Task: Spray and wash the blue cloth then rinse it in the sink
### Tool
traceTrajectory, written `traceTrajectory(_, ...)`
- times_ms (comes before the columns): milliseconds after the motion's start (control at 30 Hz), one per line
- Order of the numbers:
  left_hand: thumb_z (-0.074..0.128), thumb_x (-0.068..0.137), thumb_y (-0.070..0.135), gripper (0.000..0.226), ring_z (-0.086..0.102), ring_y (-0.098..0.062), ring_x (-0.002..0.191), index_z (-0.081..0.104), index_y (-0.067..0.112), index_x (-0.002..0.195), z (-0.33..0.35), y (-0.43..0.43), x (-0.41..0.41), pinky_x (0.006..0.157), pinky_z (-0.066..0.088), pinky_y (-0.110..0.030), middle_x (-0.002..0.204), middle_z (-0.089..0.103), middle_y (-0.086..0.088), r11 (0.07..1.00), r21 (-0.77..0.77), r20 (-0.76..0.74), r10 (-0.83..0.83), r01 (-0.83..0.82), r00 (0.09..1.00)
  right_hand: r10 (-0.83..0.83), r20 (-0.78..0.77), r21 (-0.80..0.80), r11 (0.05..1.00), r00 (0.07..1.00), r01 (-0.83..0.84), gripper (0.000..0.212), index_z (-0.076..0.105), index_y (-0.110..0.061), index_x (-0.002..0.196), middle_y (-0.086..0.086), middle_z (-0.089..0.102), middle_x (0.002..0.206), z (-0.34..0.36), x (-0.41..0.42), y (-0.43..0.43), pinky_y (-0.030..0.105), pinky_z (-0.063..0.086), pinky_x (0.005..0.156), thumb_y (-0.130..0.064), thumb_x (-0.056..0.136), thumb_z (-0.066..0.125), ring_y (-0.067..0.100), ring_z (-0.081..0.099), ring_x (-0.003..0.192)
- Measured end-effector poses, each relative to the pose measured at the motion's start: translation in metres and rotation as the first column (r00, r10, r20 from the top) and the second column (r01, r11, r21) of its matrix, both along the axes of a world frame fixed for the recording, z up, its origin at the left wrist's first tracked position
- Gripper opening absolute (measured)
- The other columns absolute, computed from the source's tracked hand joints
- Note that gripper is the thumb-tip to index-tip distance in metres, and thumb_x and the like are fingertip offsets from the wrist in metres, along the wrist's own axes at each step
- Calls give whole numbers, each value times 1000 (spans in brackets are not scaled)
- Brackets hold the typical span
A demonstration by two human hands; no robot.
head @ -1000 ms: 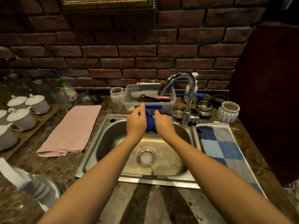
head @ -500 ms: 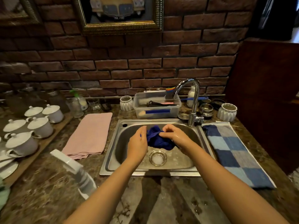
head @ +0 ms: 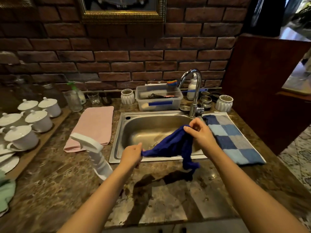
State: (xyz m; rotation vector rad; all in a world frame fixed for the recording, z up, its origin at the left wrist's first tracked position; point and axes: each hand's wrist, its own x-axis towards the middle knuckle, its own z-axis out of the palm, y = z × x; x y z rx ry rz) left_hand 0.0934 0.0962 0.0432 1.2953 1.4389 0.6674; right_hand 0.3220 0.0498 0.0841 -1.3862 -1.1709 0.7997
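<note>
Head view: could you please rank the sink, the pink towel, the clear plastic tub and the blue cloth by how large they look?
1. sink
2. pink towel
3. and 4. blue cloth and clear plastic tub look alike; the cloth is nearer and bunched, so unranked.

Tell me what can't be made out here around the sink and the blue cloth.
- Sink drain: head view, mostly hidden behind the blue cloth.
- Spray bottle: blurred, its base behind the left forearm.
- Plastic tub contents: too dark and small.
- Grip of the left hand and right hand: fingertips buried in cloth.
</note>
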Motion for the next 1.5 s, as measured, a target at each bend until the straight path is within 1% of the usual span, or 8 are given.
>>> traceTrajectory(167,57,92,22,13,54,-13,62,63,18,102,26,-16,-3,54,47,-24,76,59,-5,982,123,220,-168,144,961,122,32,-33,992,992,-121,12,49,-13,81,-1,49,69,20,-4,-11,13,37,55,-14,89,58,5,46,61)
traceTrajectory(300,66,85,19,63,52,-11,115,35,28,139,47,-23,31,90,47,-23,120,54,5,875,169,163,-478,453,863,292,45,-89,954,955,-288,12,52,-21,79,-1,55,75,36,-2,-13,23,39,63,-20,88,60,12,51,72)
traceTrajectory(533,55,81,31,14,59,-18,87,64,23,88,83,-16,64,85,44,-37,88,66,-2,778,478,-27,-450,407,893,369,215,-120,929,904,-351,15,56,-22,88,2,61,87,57,22,-14,33,45,73,-36,86,60,14,56,81)
traceTrajectory(767,48,92,14,17,56,-13,88,60,10,104,124,-12,62,80,42,-23,96,63,-1,650,684,-121,-347,331,930,524,179,-304,835,833,-459,31,56,-13,117,10,62,116,18,18,-27,23,49,82,-26,88,59,22,61,103)
traceTrajectory(900,45,96,13,15,54,-3,84,55,23,102,119,-7,39,67,38,-7,95,60,8,677,689,-152,-216,260,964,458,169,-244,878,873,-413,12,61,-11,91,9,63,87,7,29,-29,22,47,71,-20,92,54,17,59,80)
traceTrajectory(1133,35,99,32,27,60,-33,92,55,18,111,64,-10,-5,77,46,-41,102,68,-12,752,506,-565,-81,422,821,233,488,-107,972,841,-207,18,59,-20,82,-4,59,79,19,31,-16,23,40,67,-25,95,47,10,54,75)
traceTrajectory(1333,51,94,24,10,55,-18,82,57,17,97,55,-25,-13,66,40,-28,85,60,4,846,482,-340,-59,228,938,346,186,-162,934,919,-319,14,67,-17,88,-2,65,86,26,27,-19,19,47,70,-27,90,56,5,60,81)
traceTrajectory(1500,69,82,22,34,56,-21,91,52,14,111,25,-27,-25,76,42,-29,100,58,-6,969,201,-325,-73,144,943,518,284,-498,799,807,-337,10,65,-15,95,-1,63,87,3,28,-25,13,44,64,-19,87,60,7,57,76)
